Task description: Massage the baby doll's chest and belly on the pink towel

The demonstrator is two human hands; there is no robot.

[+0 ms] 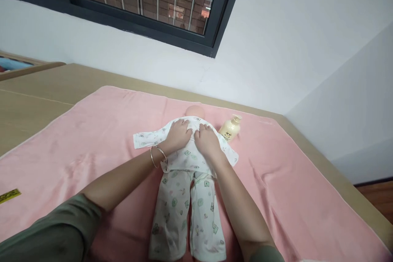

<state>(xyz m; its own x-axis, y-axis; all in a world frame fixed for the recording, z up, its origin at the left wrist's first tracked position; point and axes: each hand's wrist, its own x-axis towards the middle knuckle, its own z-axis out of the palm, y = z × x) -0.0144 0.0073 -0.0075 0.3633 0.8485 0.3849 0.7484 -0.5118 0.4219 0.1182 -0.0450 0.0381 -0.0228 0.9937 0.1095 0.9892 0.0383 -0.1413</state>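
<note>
What looks like a baby doll lies stretched out, its smooth round head (195, 111) at the far end, face not visible. It wears a white long-sleeved top (187, 159) with small green prints and matching trousers (173, 208). On the upper left of the top rests my left hand (178, 135), fingers laid on the cloth, bracelets at the wrist. My right hand (207, 139) lies opposite on the upper right, fingers slightly bent against the fabric. Both hands touch the top and hold nothing that I can see. Just right of the shoulder is a pale yellow pump bottle (230, 128), tilted.
A pink cloth (101, 131) with some wrinkles spreads under everything, over a wooden surface (37, 90). A yellow label (10, 195) is at the left edge. Behind stand a white wall (260, 49) and a dark-framed window (138, 16) with bars.
</note>
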